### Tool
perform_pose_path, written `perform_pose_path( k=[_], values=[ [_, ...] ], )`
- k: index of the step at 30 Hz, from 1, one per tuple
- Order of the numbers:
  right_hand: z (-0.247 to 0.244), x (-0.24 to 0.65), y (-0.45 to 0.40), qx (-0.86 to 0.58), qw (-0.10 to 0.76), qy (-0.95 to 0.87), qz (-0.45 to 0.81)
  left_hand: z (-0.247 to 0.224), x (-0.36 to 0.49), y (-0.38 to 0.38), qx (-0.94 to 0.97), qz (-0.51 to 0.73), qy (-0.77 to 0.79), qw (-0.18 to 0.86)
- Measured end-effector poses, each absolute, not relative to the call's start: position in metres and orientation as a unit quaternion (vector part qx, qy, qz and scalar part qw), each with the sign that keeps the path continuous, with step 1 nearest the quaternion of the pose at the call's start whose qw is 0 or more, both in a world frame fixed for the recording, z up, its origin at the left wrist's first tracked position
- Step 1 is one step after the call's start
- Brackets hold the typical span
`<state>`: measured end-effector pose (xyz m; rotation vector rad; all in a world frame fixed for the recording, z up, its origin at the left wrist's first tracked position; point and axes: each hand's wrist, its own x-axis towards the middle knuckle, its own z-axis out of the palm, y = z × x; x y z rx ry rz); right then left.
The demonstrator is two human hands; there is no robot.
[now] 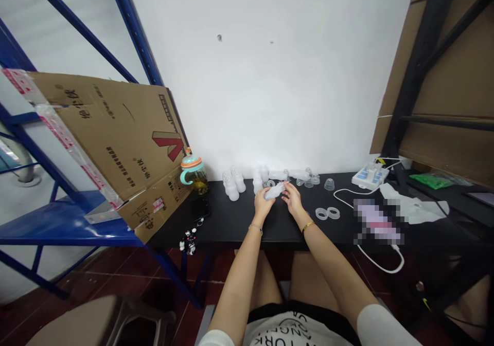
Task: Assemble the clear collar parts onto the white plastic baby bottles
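the left hand [263, 205] is clamped on a frosted bottle [275, 192] over the table [231, 228]; the right hand [292, 199] is touching its far end, grip unclear. a loose hold could let it slip and knock the standing bottles [235, 182].

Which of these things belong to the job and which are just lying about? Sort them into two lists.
Job: left hand and right hand on a frosted plastic bottle; standing frosted bottles; clear plastic cups; translucent rings.

Lying about: teal-lidded sippy cup; cardboard box; black phone; white cable.
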<state>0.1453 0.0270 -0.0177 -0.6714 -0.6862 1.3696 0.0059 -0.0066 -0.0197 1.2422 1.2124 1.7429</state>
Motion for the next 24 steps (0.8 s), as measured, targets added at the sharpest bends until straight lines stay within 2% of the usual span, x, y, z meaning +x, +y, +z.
perform_pose_path(
  k=[18,21,24],
  values=[
    [-0.020,0.145,0.030,-0.306,0.669,-0.312,0.601,-0.030,0.003,0.001,0.589,0.549,0.560,0.192],
    [-0.021,0.145,0.030,-0.307,0.669,-0.315,0.600,-0.031,0.003,0.002,0.591,0.554,0.553,0.194],
    [-0.021,0.145,0.031,-0.306,0.668,-0.317,0.600,-0.030,0.002,0.003,0.576,0.574,0.530,0.239]
  ],
)
